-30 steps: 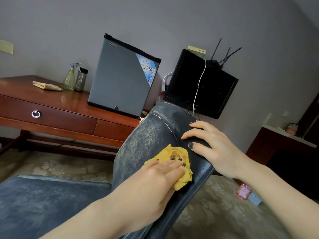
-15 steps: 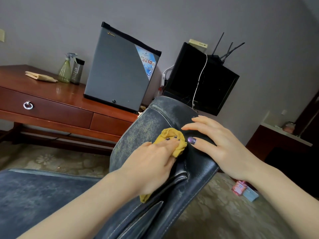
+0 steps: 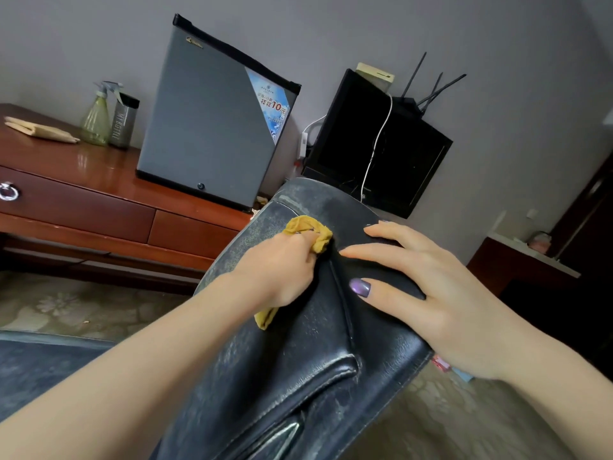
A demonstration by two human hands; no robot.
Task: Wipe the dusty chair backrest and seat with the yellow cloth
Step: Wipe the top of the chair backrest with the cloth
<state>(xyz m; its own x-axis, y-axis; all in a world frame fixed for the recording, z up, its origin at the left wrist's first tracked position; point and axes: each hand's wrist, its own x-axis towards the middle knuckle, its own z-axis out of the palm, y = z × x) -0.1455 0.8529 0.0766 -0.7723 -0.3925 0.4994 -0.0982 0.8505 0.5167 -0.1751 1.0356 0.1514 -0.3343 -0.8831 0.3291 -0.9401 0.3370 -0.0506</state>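
Grip of the left hand (image 3: 282,270): curled round the bunched yellow cloth (image 3: 306,232), pressed on the dusty backrest (image 3: 315,353) near its top. Cloth seemingly runs lengthwise down the backrest, under the palm. Alongside, the right hand (image 3: 441,293) lies flat, fingers spread.

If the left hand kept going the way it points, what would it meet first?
Most likely the right hand, whose fingertips rest on the backrest just ahead of the left hand and its yellow cloth. If it slips past them, the backrest's top edge follows; depth is unclear.
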